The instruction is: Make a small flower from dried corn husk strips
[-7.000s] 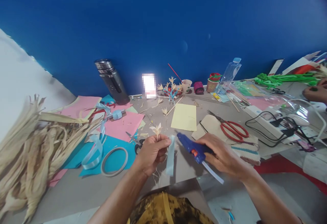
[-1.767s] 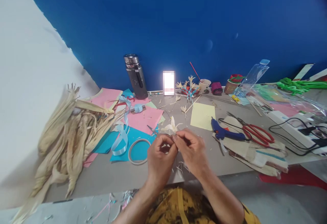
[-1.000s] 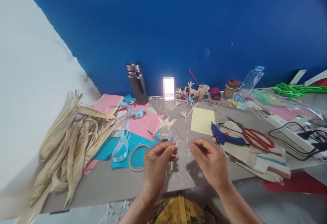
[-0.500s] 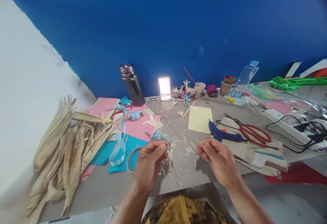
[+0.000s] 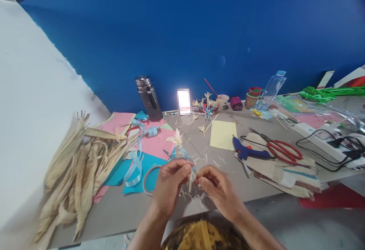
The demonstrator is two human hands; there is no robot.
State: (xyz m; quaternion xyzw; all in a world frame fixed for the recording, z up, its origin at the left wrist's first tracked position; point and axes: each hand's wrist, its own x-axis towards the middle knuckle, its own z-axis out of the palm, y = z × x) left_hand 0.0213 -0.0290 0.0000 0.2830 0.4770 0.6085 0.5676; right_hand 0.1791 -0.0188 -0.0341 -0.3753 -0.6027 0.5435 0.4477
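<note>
Between thumb and fingers, my left hand pinches the stem of a pale corn-husk flower. Light blue ribbon wraps the upper stem, just above the fingertips. My right hand is closed in a pinch close beside the left fingertips, low on the stem. What it grips is hidden and partly blurred. Small pointed scissors show behind the left hand, and husk scraps lie beneath both hands.
Dried corn husks pile up at left, beside coloured paper and a tape roll. A dark flask stands behind. Finished flowers lie at the back. To the right are a blue glue gun, red-handled scissors and a power strip.
My right hand has moved left, from well apart to right beside my left hand. The flower has risen slightly and turned more upright. The view has shifted a little.
</note>
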